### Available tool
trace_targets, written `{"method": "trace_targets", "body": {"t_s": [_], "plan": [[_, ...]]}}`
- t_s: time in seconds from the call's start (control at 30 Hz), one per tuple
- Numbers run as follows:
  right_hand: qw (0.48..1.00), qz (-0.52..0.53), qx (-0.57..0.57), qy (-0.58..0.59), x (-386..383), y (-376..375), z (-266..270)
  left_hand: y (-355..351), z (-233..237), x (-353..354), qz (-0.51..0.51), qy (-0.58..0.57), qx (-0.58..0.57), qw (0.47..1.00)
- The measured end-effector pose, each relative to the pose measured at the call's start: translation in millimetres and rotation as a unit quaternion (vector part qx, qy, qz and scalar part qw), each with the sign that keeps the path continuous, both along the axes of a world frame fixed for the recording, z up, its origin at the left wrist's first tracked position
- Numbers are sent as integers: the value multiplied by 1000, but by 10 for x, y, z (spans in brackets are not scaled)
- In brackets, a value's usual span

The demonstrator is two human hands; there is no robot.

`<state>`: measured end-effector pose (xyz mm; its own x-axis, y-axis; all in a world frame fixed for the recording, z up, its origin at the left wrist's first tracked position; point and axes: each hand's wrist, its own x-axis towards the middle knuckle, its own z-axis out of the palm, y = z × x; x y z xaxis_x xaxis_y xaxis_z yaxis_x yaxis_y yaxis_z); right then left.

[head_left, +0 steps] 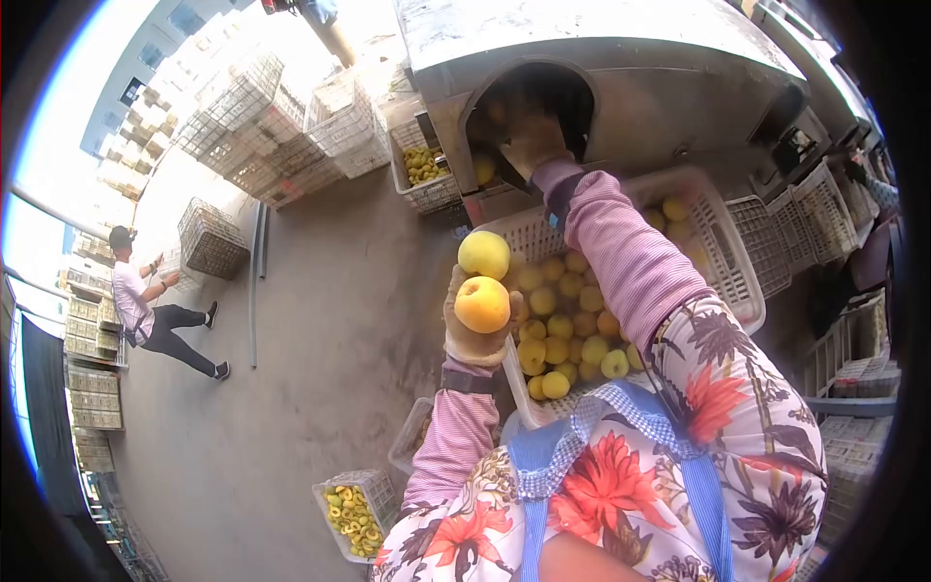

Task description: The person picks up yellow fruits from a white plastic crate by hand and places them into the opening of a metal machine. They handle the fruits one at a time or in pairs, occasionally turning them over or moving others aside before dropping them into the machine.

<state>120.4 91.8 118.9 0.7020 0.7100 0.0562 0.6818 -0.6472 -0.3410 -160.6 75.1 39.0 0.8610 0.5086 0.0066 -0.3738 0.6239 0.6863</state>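
My gloved left hand [472,339] holds two yellow peaches. The upper, greenish-yellow peach [484,254] rests against the lower, more orange peach [482,305]. My right hand [533,141] reaches into the dark round opening [574,92] of a metal machine [669,102]. Its fingers are blurred and in shadow, so what they hold cannot be made out. Beneath my right forearm stands a large white plastic crate [742,281] with many whole yellow peaches [560,325] in it.
Left of the machine, a crate [432,199] contains cut yellow fruit. Another crate of cut pieces [354,514] stands at lower left. Stacked crates [257,126] line the back. A person [155,301] on the left handles a crate [211,238]. More crates [810,213] stand at right.
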Motion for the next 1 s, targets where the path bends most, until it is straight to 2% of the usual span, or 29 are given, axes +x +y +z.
{"method": "trace_targets", "body": {"t_s": [0.07, 0.13, 0.17, 0.2, 0.23, 0.27, 0.3, 0.37, 0.4, 0.47, 0.53, 0.57, 0.6, 0.7, 0.73, 0.83, 0.87, 0.97, 1.0], "plan": [[994, -11, 67, 84, -149, -180, 445, 13, 5, -17, -59, -44, -96, 993], [955, -31, 276, 104, -689, -564, 564, 81, -84, -32, -139, -96, -208, 964], [910, 74, 351, 208, -792, -708, 338, 127, -130, -26, -189, -129, -269, 935], [839, 177, 414, 307, -886, -883, 92, 106, -40, -25, -189, -119, -222, 949], [790, 190, 360, 458, -1119, -1129, 211, 54, 126, -23, -189, -107, -175, 960], [771, 199, 253, 549, -1157, -1308, 271, 12, 191, 1, -180, -76, -165, 967], [837, 245, 204, 445, -1220, -1336, 190, -29, 258, 27, -172, -45, -154, 972], [803, 205, 273, 489, -1344, -1429, 146, -104, 306, 152, -138, 45, -201, 969], [727, 187, 325, 576, -1348, -1484, 74, -215, 518, 137, -109, 82, -180, 974], [540, 147, 413, 719, -1321, -1552, -133, -212, 516, 87, -134, 163, -73, 975], [524, 144, 426, 723, -1366, -1613, -177, -279, 571, 86, -118, 212, -3, 970], [516, 146, 433, 725, -1372, -1617, -195, -276, 533, 101, -129, 182, -40, 974], [563, 124, 421, 700, -1386, -1612, -221, -259, 458, 109, -140, 153, -77, 975], [659, 142, 385, 630, -1348, -1639, -170, -141, 287, 156, -201, 83, -146, 965], [673, 145, 365, 626, -1302, -1645, -145, -77, 272, 183, -226, 61, -160, 959], [792, 134, 369, 469, -1419, -1549, 48, 61, 311, 265, -271, 27, -205, 940], [848, 145, 372, 348, -1383, -1511, -19, 45, 353, 276, -241, 33, -194, 950], [852, 81, 407, 319, -1297, -1438, -86, 45, 369, 373, -181, 28, -153, 971], [901, 117, 382, 169, -1227, -1393, -41, 105, 362, 389, -212, -20, -153, 965]]}}
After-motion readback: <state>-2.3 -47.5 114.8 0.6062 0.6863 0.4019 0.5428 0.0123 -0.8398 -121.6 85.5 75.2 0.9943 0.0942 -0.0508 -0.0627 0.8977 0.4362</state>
